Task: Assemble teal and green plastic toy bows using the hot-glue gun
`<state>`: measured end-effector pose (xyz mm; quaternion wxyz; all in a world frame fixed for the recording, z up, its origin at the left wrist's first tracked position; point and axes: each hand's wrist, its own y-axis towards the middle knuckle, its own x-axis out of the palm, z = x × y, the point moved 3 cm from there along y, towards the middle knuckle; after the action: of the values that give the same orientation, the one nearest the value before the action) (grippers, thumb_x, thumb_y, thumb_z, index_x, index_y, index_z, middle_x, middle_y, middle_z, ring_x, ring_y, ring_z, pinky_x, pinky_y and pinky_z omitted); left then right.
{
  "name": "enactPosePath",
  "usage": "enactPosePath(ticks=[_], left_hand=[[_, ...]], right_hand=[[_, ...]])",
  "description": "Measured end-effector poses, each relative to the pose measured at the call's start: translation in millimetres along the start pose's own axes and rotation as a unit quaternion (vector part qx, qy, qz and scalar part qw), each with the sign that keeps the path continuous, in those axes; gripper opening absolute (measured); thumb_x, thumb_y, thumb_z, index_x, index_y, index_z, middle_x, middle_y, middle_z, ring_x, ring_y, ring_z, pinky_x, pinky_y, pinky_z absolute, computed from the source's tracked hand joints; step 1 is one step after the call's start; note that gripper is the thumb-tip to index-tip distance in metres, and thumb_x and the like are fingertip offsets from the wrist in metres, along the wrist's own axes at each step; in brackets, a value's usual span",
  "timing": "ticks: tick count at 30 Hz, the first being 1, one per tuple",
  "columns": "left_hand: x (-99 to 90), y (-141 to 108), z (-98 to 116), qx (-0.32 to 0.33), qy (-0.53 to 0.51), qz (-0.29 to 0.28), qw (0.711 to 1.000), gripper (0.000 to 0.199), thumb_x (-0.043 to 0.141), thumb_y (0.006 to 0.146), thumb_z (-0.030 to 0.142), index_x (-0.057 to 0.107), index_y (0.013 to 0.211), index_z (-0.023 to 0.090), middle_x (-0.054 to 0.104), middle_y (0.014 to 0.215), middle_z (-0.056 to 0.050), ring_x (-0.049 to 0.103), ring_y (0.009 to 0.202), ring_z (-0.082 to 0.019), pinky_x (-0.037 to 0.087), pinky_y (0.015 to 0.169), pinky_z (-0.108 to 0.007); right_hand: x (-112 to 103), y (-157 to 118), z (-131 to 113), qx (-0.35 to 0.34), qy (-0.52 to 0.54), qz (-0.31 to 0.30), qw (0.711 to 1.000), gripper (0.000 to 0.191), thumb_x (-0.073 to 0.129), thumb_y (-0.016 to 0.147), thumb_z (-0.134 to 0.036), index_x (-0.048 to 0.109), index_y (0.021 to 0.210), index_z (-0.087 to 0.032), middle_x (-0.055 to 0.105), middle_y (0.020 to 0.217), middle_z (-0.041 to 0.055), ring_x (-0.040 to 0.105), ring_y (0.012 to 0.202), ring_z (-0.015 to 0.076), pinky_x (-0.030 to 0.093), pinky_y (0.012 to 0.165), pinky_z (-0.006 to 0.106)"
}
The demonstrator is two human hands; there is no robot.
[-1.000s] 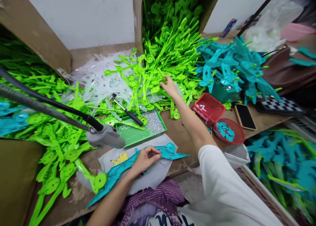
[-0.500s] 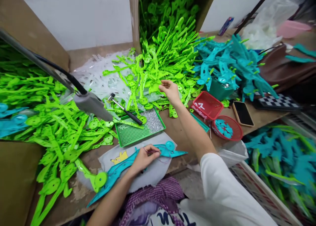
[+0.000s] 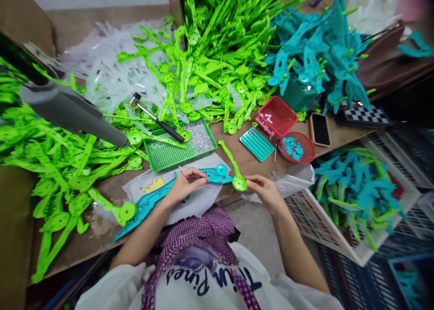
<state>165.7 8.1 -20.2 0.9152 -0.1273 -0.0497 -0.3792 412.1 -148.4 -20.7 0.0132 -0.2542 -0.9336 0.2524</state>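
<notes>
A long teal plastic part [image 3: 154,202] lies slantwise on a grey cloth [image 3: 203,199] in front of me. My left hand [image 3: 186,183] rests over its middle, thumb and fingers pinched together; whatever is between them is too small to name. A thin reddish cord loops around these fingers and along the teal part. Between the fingertips of my right hand [image 3: 266,193] is the round end of a lime-green plastic arm [image 3: 239,182], its narrow end pointing away from me. That green arm is just beyond the right tip of the teal part. Another green arm [image 3: 127,213] lies by the teal part's left end.
A hammer [image 3: 159,120] lies across a green tray [image 3: 176,154] of small silvery pieces. Heaps of green parts [image 3: 217,70] and teal parts [image 3: 305,52] stand behind. At right are a teal tray [image 3: 257,144], red baskets [image 3: 297,147], a phone [image 3: 319,129] and a filled crate [image 3: 342,242].
My right hand has come back from the green heap toward me, now with a green arm in it. My left hand stays on the teal part. The view has tilted downward.
</notes>
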Motion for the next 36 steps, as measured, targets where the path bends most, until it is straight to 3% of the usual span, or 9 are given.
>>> enactPosePath(ticks=[4, 9, 16, 24, 29, 36], left_hand=[[0.1, -1.2, 1.7, 0.022, 0.025, 0.001, 0.999, 0.035, 0.081, 0.076, 0.049, 0.071, 0.087, 0.016, 0.077, 0.090, -0.008, 0.073, 0.088, -0.021, 0.058, 0.087, -0.037], [-2.2, -0.5, 0.5, 0.028, 0.016, 0.029, 0.999, 0.031, 0.081, 0.076, 0.044, 0.072, 0.086, 0.016, 0.077, 0.088, -0.007, 0.073, 0.087, -0.020, 0.058, 0.087, -0.036], [-3.3, 2.3, -1.6, 0.025, 0.000, 0.046, 0.999, 0.032, 0.082, 0.076, 0.045, 0.071, 0.087, 0.016, 0.077, 0.089, -0.007, 0.073, 0.088, -0.020, 0.058, 0.089, -0.037], [-1.3, 2.6, 1.7, 0.026, 0.011, 0.054, 0.998, 0.037, 0.083, 0.073, 0.049, 0.071, 0.086, 0.017, 0.077, 0.088, -0.006, 0.073, 0.087, -0.020, 0.059, 0.090, -0.038], [-2.1, 3.8, -1.7, 0.012, 0.022, 0.047, 0.999, 0.038, 0.082, 0.074, 0.050, 0.070, 0.087, 0.016, 0.077, 0.089, -0.007, 0.074, 0.088, -0.021, 0.059, 0.087, -0.037], [-4.6, 8.4, -6.9, 0.000, 0.023, 0.059, 0.998, 0.040, 0.084, 0.071, 0.050, 0.070, 0.087, 0.016, 0.077, 0.088, -0.007, 0.073, 0.085, -0.020, 0.059, 0.084, -0.034]], right_hand=[[27.5, 39.9, -8.5, -0.045, -0.009, 0.010, 0.999, 0.044, 0.087, 0.056, -0.054, 0.073, 0.085, -0.024, 0.077, 0.084, 0.0038, 0.071, 0.075, 0.0208, 0.062, 0.076, 0.040], [52.3, 68.7, -20.4, -0.029, -0.021, -0.048, 0.998, 0.048, 0.089, 0.050, -0.053, 0.067, 0.081, -0.022, 0.071, 0.074, 0.0006, 0.066, 0.062, 0.0168, 0.061, 0.061, 0.035], [43.2, 66.9, -16.8, -0.006, -0.030, -0.076, 0.997, 0.050, 0.091, 0.046, -0.046, 0.062, 0.077, -0.020, 0.066, 0.066, -0.0036, 0.061, 0.057, 0.0113, 0.053, 0.056, 0.026], [47.4, 71.1, -15.5, -0.002, -0.022, -0.082, 0.996, 0.049, 0.091, 0.049, -0.044, 0.059, 0.078, -0.022, 0.065, 0.068, -0.0031, 0.060, 0.057, 0.0119, 0.054, 0.054, 0.027], [43.7, 69.4, -12.6, -0.015, -0.040, -0.082, 0.996, 0.043, 0.088, 0.057, -0.040, 0.058, 0.081, -0.022, 0.065, 0.071, -0.0024, 0.061, 0.062, 0.0126, 0.057, 0.060, 0.029], [48.5, 69.7, -17.3, -0.017, -0.033, -0.096, 0.995, 0.044, 0.085, 0.058, -0.036, 0.049, 0.080, -0.025, 0.059, 0.067, -0.0066, 0.059, 0.058, 0.0124, 0.054, 0.057, 0.029]])
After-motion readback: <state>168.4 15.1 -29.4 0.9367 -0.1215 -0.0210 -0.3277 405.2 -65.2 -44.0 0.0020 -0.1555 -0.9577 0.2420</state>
